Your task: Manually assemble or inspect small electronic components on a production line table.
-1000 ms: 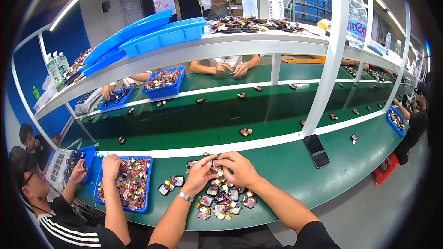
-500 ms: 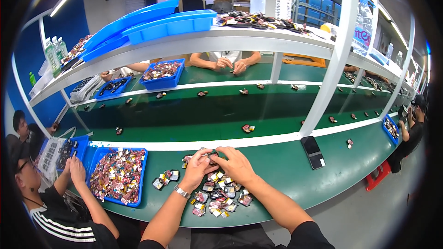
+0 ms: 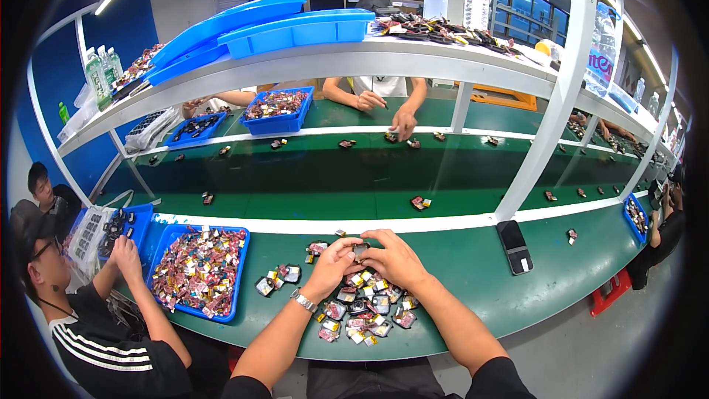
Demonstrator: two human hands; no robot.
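Both of my hands are together over the green bench (image 3: pixel 458 303), fingers closed around one small dark electronic module (image 3: pixel 361 250). My left hand (image 3: pixel 330 271), with a metal watch on its wrist, grips it from the left. From the other side my right hand (image 3: pixel 399 260) pinches it, partly covering it. Beneath and nearer to me lies a pile of similar modules (image 3: pixel 357 319), dark casings with red boards, silvery faces and yellow-white tabs. A few more modules (image 3: pixel 278 278) lie left of my left hand.
A blue tray (image 3: pixel 244 281) heaped with small red and white parts stands left, beside a seated co-worker (image 3: pixel 103 332). A black phone-like device (image 3: pixel 514 247) lies right. Beyond a white rail, modules dot the green belt (image 3: pixel 347 203). A white post (image 3: pixel 550 96) supports the shelf (image 3: pixel 310 63).
The view has shifted slightly, moving the scene to the right. Across the belt, a person's hand has come down to the modules there. My hands still hold the module, fingers slightly shifted.
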